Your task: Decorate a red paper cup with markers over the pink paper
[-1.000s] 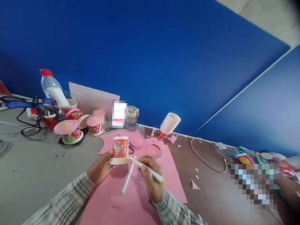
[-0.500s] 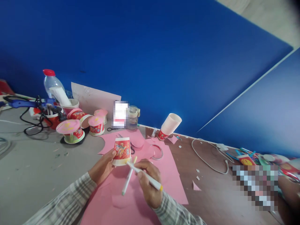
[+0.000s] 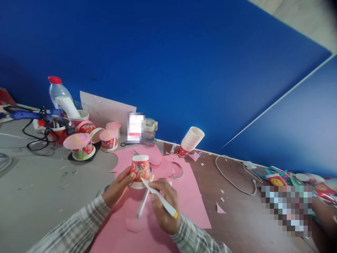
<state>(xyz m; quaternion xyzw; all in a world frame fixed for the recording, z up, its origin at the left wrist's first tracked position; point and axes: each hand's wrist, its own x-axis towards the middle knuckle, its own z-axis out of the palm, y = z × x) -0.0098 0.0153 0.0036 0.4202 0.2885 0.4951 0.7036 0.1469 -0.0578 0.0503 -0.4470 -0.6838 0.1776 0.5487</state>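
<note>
From where I stand, a red patterned paper cup is grasped above the pink paper sheet by the left hand; the right hand grips a white marker; past the sheet stands a cup stack

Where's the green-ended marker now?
Head view, below centre: the green-ended marker lies on pink paper, between the left hand and the right hand.

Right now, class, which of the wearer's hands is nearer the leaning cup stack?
Right: the right hand, holding a marker, is below and left of the cup stack in view; the left hand, holding a cup, is farther left.
</note>
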